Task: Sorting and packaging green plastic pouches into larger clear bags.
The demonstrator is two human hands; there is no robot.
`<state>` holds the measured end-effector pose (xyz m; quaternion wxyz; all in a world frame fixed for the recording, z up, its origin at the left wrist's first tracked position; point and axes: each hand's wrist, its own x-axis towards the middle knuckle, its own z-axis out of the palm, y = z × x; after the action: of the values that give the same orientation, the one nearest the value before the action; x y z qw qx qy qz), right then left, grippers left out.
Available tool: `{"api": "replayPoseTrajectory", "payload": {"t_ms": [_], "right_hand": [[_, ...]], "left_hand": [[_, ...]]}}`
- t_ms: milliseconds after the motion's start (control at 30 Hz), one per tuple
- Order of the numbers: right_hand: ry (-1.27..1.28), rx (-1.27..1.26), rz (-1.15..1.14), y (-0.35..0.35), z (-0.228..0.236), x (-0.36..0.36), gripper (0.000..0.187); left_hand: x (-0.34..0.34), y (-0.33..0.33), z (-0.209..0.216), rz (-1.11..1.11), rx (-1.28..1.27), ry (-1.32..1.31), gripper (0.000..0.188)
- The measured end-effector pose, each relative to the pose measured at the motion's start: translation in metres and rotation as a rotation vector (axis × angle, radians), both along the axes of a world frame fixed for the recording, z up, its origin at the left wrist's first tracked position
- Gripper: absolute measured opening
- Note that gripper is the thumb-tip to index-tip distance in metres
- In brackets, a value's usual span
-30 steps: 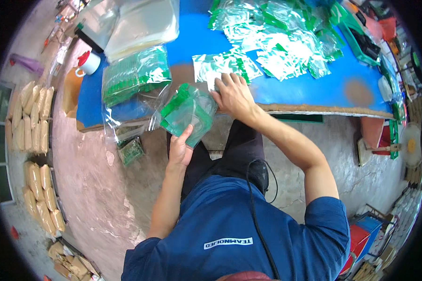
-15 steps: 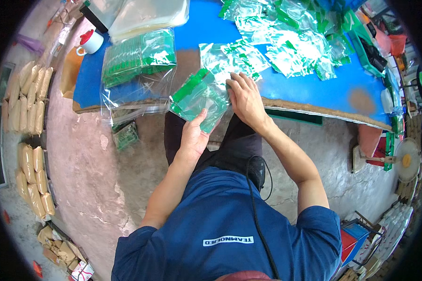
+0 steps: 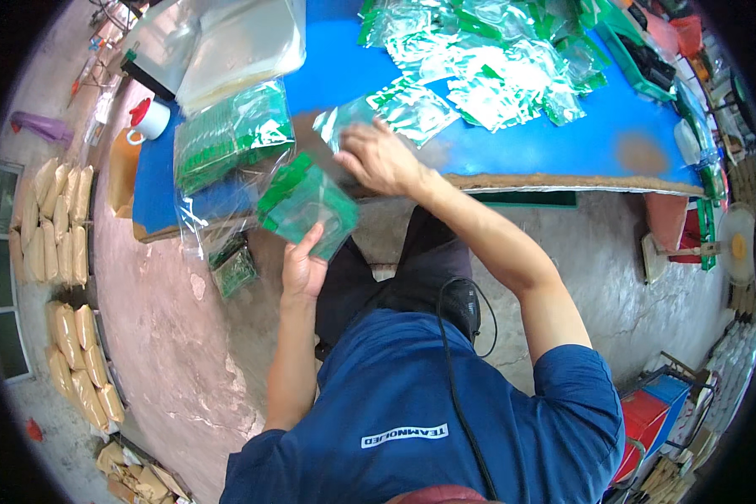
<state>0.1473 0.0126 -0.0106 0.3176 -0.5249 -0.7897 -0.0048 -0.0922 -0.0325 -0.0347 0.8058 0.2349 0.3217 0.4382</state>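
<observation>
My left hand grips a small stack of clear packets with green ends, thumb on top, in front of the table edge. My right hand is over the table edge, fingers bent and smeared by motion, beside a loose clear packet. Whether it grips that packet I cannot tell. Further right lie more shiny loose packets. To the left, a large clear bag filled with rows of green-and-clear packets rests on the table, its open end hanging over the edge.
A big heap of packets covers the back of the blue table. Clear plastic sheets or bags lie at the back left, near a white mug with a red lid. A green tray stands at the right.
My left hand has moved left with its stack of packets. My right hand has also moved left, away from that stack's side to the loose packets. The view has shifted slightly.
</observation>
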Motion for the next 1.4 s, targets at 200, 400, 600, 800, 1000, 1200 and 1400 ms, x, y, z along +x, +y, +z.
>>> {"api": "replayPoseTrajectory", "payload": {"t_ms": [200,400,600,800,1000,1200,1400], "right_hand": [[0.500,-0.556,0.036,-0.048,0.023,0.019,0.035],[-0.053,-0.124,-0.219,-0.073,0.000,0.072,0.031],[0.273,-0.083,-0.519,-0.068,0.015,0.105,0.045],[-0.129,-0.222,-0.281,-0.100,0.003,0.086,0.045],[0.102,0.185,-0.554,-0.063,0.011,0.161,0.031],[-0.306,-0.124,-0.429,-0.071,0.008,0.119,0.035],[0.150,-0.437,-0.221,-0.073,0.025,0.077,0.027]], "left_hand": [[0.013,0.001,-0.004,-0.115,-0.004,0.073,0.044],[0.041,-0.005,-0.021,-0.217,-0.306,-0.285,0.042],[0.056,-0.009,-0.021,-0.218,-0.254,-0.164,0.041],[0.056,-0.008,-0.009,-0.297,-0.305,-0.285,0.039],[0.061,-0.004,-0.023,-0.347,-0.063,0.006,0.047],[0.045,-0.020,-0.046,-0.314,-0.262,-0.385,0.056],[0.066,-0.023,-0.010,-0.151,-0.297,-0.311,0.044]]}}
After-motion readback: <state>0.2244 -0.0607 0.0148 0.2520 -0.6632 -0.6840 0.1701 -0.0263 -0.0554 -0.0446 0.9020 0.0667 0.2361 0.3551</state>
